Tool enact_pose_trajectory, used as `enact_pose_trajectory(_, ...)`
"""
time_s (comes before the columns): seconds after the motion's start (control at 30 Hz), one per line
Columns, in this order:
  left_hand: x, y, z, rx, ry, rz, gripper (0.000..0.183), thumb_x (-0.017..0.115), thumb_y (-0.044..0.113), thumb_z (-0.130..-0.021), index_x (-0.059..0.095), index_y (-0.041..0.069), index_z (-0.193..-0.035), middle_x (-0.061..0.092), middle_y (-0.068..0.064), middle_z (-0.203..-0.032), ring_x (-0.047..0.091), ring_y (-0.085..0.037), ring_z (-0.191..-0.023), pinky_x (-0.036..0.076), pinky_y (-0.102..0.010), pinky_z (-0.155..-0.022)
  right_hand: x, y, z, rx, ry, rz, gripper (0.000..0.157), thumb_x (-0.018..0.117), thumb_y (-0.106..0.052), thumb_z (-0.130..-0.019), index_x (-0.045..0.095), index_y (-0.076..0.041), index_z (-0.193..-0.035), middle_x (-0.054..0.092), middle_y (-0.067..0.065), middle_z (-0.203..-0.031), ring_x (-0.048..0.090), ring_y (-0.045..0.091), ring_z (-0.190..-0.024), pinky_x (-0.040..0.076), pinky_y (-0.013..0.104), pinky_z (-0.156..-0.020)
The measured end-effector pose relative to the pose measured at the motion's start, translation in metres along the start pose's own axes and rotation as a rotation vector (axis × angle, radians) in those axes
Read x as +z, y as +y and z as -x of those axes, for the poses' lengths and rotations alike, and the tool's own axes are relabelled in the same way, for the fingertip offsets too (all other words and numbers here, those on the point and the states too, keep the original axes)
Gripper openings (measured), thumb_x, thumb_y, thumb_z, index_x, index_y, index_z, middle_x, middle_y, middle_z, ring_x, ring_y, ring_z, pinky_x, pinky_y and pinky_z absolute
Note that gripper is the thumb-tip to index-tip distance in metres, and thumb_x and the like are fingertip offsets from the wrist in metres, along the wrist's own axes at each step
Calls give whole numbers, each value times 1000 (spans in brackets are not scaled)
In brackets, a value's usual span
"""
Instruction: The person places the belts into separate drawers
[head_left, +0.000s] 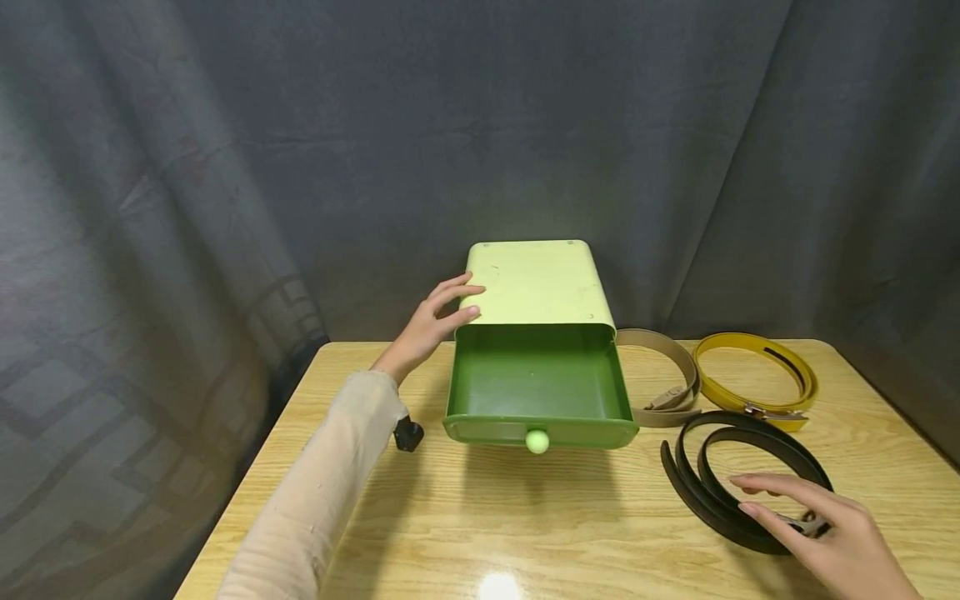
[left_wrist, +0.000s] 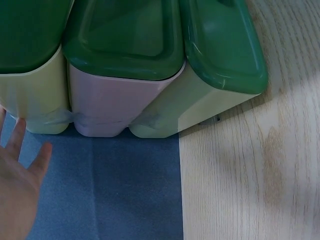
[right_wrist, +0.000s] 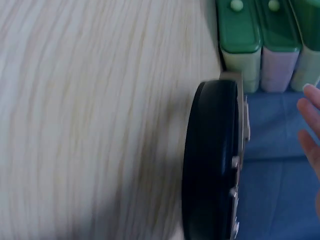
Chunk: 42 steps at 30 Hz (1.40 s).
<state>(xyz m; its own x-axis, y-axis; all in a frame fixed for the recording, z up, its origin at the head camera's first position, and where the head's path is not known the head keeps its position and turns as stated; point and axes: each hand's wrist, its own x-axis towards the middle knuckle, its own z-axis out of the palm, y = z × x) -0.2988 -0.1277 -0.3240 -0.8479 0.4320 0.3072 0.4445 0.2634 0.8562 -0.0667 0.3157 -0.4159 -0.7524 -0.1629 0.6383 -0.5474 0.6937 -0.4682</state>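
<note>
A pale yellow-green drawer unit (head_left: 536,283) stands at the table's back, its green top drawer (head_left: 536,375) pulled out with nothing in it. My left hand (head_left: 427,325) rests with spread fingers on the unit's upper left edge. In the left wrist view, that hand (left_wrist: 20,175) is beside the end of the stacked unit, which has a pink middle section (left_wrist: 102,105). My right hand (head_left: 832,525) hovers over a coiled black belt (head_left: 757,433), thumb and finger apart. In the right wrist view, the fingers (right_wrist: 312,117) stay clear of the black belt (right_wrist: 210,160).
Behind the black belt lie a coiled tan belt (head_left: 678,367) and a coiled yellow belt (head_left: 750,342). A small black object (head_left: 408,434) is by the left wrist. Dark curtain (head_left: 375,167) hangs close behind the wooden table (head_left: 570,533).
</note>
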Motion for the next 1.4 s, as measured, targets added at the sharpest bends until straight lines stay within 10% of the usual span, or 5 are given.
enact_pose_trajectory(0.83,-1,-1,-1,-6,-6,17,42,58,21,-102,54,12,-143,23,6,-161,12,-18,-149,22,-59,-114,-24,55,24,73,-83,65,63,89,10,-56,74,-11,-114,67,-21,-109,53,-17,-104,38,1,-82)
enact_pose_trajectory(1.07,-1,5,2,-17,1,25,41,59,21,-102,56,13,-141,26,8,-160,15,-15,-148,25,-55,-114,-24,69,32,141,-174,32,58,90,3,-61,72,-11,-114,64,-21,-108,55,-4,-83,38,7,-66)
enact_pose_trajectory(1.4,0,-1,1,3,9,15,39,59,25,-101,57,19,-140,28,14,-157,16,-11,-147,25,-56,-113,-17,79,38,167,-303,-41,54,88,-2,-68,70,-10,-118,61,-23,-114,55,-9,-95,47,18,-60)
